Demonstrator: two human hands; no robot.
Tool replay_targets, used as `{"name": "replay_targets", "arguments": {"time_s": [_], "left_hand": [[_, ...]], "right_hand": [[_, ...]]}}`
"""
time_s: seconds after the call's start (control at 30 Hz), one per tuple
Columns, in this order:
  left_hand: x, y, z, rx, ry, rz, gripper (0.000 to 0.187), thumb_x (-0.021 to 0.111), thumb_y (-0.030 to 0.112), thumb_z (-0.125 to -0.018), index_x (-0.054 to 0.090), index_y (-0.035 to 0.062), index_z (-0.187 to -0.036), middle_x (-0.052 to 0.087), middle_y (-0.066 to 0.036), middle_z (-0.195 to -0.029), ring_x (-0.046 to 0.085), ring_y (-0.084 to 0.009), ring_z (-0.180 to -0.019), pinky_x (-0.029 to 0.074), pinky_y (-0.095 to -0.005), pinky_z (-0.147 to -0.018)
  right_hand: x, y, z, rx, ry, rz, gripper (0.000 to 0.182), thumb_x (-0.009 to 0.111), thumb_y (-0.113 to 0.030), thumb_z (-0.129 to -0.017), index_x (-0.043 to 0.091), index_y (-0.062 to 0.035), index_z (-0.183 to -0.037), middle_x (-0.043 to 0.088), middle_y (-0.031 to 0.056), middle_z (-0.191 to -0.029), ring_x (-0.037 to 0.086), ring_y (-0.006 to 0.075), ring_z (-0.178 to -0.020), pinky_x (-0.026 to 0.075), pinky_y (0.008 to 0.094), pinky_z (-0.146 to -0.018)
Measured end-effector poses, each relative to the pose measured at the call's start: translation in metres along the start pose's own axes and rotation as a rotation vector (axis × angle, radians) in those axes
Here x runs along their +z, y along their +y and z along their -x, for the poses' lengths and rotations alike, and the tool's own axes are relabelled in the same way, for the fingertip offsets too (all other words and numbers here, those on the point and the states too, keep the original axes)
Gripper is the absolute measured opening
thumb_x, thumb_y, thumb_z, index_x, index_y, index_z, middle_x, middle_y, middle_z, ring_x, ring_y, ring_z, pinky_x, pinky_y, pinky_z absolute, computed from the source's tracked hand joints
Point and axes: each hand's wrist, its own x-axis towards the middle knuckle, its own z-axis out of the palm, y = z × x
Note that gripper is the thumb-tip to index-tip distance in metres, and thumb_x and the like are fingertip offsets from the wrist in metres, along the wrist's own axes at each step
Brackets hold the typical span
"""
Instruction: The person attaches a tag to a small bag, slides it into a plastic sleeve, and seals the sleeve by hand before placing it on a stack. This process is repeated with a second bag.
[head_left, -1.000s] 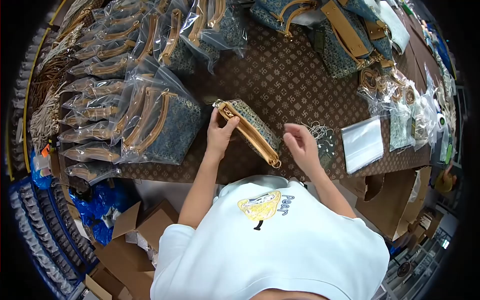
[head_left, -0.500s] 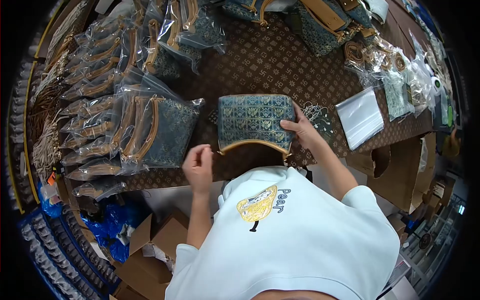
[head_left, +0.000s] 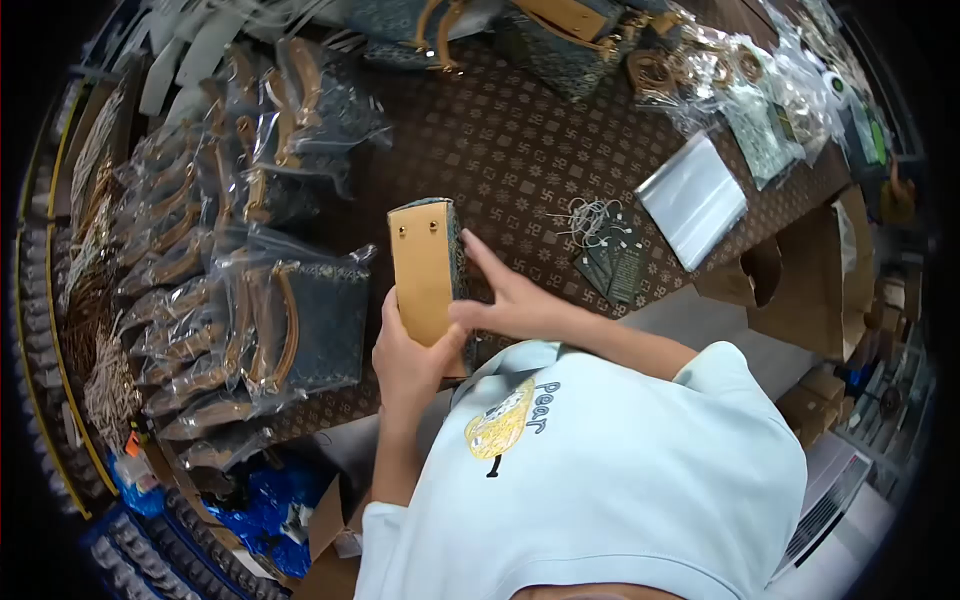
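Grips the bag (head_left: 456, 262) with the left hand (head_left: 408, 362), steadies its side with the spread right hand (head_left: 512, 300) — best kept light, clear of the studs (head_left: 433, 227), against scratches.

Tan bag base (head_left: 424, 275) (gold studs); brown tablecloth (head_left: 480, 165), patterned.

Diffuse light is glaring off the plastic sleeves (head_left: 693, 200), while fisheye distortion is bending the blackened edges.
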Motion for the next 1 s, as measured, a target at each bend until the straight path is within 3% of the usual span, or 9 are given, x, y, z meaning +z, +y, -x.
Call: {"name": "replay_targets", "arguments": {"time_s": [0.1, 0.17, 0.33, 0.5, 0.63, 0.73, 0.8, 0.9, 1.0], "left_hand": [[0.023, 0.006, 0.018, 0.331, 0.063, -0.193, 0.075, 0.079, 0.024, -0.067, 0.044, -0.0002, -0.129, 0.051, -0.018, -0.118, 0.054, -0.0336, -0.107, 0.046, -0.0399, -0.088], [0.033, -0.005, 0.012, 0.459, -0.014, -0.140, 0.074, 0.078, 0.026, -0.071, 0.044, 0.0001, -0.132, 0.046, -0.018, -0.126, 0.047, -0.0349, -0.115, 0.042, -0.0403, -0.093], [0.058, -0.040, -0.042, 0.282, 0.028, -0.360, 0.097, 0.071, 0.056, -0.072, 0.027, 0.0057, -0.143, 0.017, -0.018, -0.151, 0.013, -0.0370, -0.140, 0.010, -0.0588, -0.109], [0.111, -0.049, -0.060, 0.185, -0.231, -0.554, 0.119, 0.070, 0.067, -0.063, 0.012, 0.0082, -0.149, 0.000, -0.019, -0.154, -0.006, -0.0404, -0.141, -0.001, -0.0681, -0.104], [0.127, -0.060, -0.057, 0.148, -0.223, -0.572, 0.118, 0.069, 0.066, -0.067, 0.008, 0.0067, -0.149, -0.006, -0.020, -0.154, -0.016, -0.0407, -0.140, -0.005, -0.0684, -0.103], [0.127, -0.056, -0.060, 0.120, -0.261, -0.592, 0.117, 0.066, 0.065, -0.070, 0.003, 0.0064, -0.149, -0.010, -0.021, -0.153, -0.021, -0.0403, -0.138, -0.008, -0.0681, -0.103], [0.126, -0.055, -0.060, 0.083, -0.311, -0.611, 0.119, 0.065, 0.068, -0.069, 0.001, 0.0070, -0.149, -0.011, -0.021, -0.153, -0.022, -0.0410, -0.138, -0.008, -0.0682, -0.102], [0.129, -0.068, -0.062, 0.109, -0.281, -0.592, 0.121, 0.064, 0.070, -0.067, 0.001, 0.0077, -0.149, -0.011, -0.021, -0.153, -0.022, -0.0407, -0.138, -0.008, -0.0675, -0.103], [0.120, -0.054, -0.062, 0.086, -0.301, -0.521, 0.121, 0.064, 0.073, -0.066, 0.005, 0.0065, -0.149, -0.009, -0.020, -0.154, -0.018, -0.0392, -0.139, -0.008, -0.0656, -0.104]], "right_hand": [[0.004, -0.017, 0.001, 0.081, 0.139, -0.254, 0.116, 0.075, -0.036, -0.073, -0.009, -0.0036, -0.147, 0.029, 0.0253, -0.143, 0.031, 0.0321, -0.134, 0.029, 0.0369, -0.108], [-0.008, 0.010, -0.011, 0.075, 0.203, -0.346, 0.103, 0.074, -0.030, -0.072, 0.008, -0.0025, -0.147, 0.038, 0.0203, -0.137, 0.040, 0.0281, -0.127, 0.033, 0.0352, -0.105], [-0.025, 0.092, -0.020, 0.286, 0.147, -0.750, 0.086, 0.071, -0.032, -0.077, 0.026, -0.0026, -0.143, 0.044, 0.0139, -0.134, 0.044, 0.0230, -0.122, 0.034, 0.0341, -0.103], [-0.060, 0.120, 0.003, 0.030, 0.489, 0.268, 0.078, 0.066, -0.038, -0.080, 0.034, 0.0001, -0.139, 0.043, 0.0228, -0.138, 0.042, 0.0349, -0.127, 0.034, 0.0365, -0.105], [-0.197, 0.130, 0.037, 0.793, 1.306, 0.672, 0.092, 0.060, -0.049, -0.083, 0.013, -0.0028, -0.147, 0.013, 0.0189, -0.153, 0.012, 0.0347, -0.141, 0.012, 0.0548, -0.112], [-0.238, 0.189, 0.059, 1.056, 1.563, 0.755, 0.070, 0.061, -0.047, -0.082, 0.042, -0.0092, -0.137, 0.039, 0.0142, -0.142, 0.023, 0.0322, -0.138, 0.015, 0.0566, -0.110], [-0.245, 0.195, 0.073, 0.848, 1.460, 0.769, 0.033, 0.063, -0.038, -0.081, 0.066, -0.0134, -0.104, 0.061, 0.0059, -0.115, 0.047, 0.0273, -0.120, 0.027, 0.0524, -0.105], [-0.252, 0.203, 0.077, 0.398, 1.737, 0.656, 0.014, 0.065, -0.024, -0.080, 0.066, -0.0110, -0.077, 0.065, 0.0010, -0.090, 0.059, 0.0251, -0.094, 0.042, 0.0430, -0.090], [-0.227, 0.137, 0.049, -0.104, 1.599, 0.742, 0.006, 0.063, -0.013, -0.082, 0.062, -0.0084, -0.086, 0.064, 0.0085, -0.099, 0.063, 0.0292, -0.083, 0.051, 0.0370, -0.070]]}}
